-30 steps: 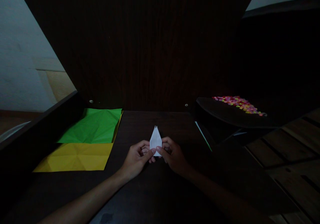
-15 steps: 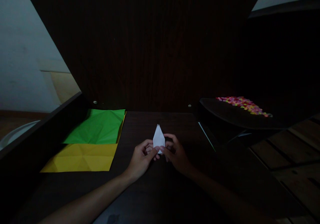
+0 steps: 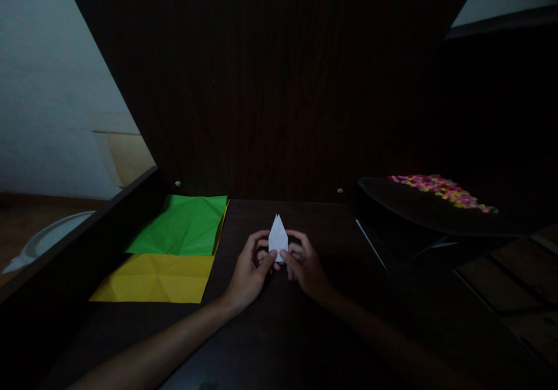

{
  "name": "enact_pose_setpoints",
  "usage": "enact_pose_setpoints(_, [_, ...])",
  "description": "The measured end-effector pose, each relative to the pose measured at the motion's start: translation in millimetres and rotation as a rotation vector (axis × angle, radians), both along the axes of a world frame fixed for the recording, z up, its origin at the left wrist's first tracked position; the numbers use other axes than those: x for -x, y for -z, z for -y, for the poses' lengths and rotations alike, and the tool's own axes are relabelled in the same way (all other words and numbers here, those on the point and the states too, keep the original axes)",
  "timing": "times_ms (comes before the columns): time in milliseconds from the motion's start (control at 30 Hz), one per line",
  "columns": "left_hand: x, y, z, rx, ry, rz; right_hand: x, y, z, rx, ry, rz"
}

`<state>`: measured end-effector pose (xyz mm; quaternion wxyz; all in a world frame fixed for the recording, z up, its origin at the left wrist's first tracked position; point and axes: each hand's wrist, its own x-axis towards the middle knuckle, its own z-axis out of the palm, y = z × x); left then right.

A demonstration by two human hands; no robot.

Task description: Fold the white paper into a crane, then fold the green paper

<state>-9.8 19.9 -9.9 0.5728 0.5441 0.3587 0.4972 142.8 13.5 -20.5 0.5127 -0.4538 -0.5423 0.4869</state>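
Observation:
A small folded white paper piece (image 3: 278,236) with a pointed top is pinched from both sides just above a dark wooden table (image 3: 279,332). My left hand (image 3: 251,271) grips its lower left edge with thumb and fingers. My right hand (image 3: 305,265) grips its lower right edge the same way. The two thumbs nearly meet on the near face of the white paper. Its bottom part is hidden behind my fingers.
A creased green paper sheet (image 3: 183,224) lies at the left, overlapping a creased yellow sheet (image 3: 159,276). A dark tray (image 3: 418,207) with small multicoloured pieces (image 3: 440,185) sits at the right. A tall dark wooden panel (image 3: 279,88) stands behind. A white plate (image 3: 43,239) lies beyond the left edge.
The paper's tip, slightly split a second ago, now looks closed to one point. My hands keep pinching it; the view has shifted a little so everything sits further right.

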Motion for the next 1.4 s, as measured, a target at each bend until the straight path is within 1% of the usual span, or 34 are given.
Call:
enact_pose_setpoints(167, [3, 0.5, -1, 0.003, -0.028, -0.030, -1, -1.1, -1, -0.006, -0.025, 0.029])
enact_pose_setpoints(400, [5, 0.7, 1, 0.001, -0.015, -0.035, -9, 0.0, 1, 0.038, -0.121, 0.007])
enact_pose_setpoints(567, [4, 0.3, -1, 0.014, 0.009, -0.035, -16, -0.8, 3, 0.049, -0.156, 0.020])
enact_pose_setpoints(833, [-2, 1.3, -4, 0.038, 0.023, 0.003, -22, 3.3, 3, 0.043, -0.133, -0.021])
enact_pose_setpoints(967, [-2, 4.3, -6, 0.050, 0.050, 0.001, -22, 3.3, 1, 0.039, -0.087, -0.026])
enact_pose_setpoints(1133, [-1, 2.3, -6, 0.050, 0.092, -0.026, -22, 1.2, 1, 0.022, -0.073, 0.022])
enact_pose_setpoints(1267, [0, -0.8, -6, 0.022, 0.098, -0.036, -24, -0.6, 2, -0.010, -0.078, 0.081])
enact_pose_setpoints(1400, [0, -1.8, -6, -0.038, 0.087, 0.015, -27, -0.9, 1, -0.021, -0.095, 0.062])
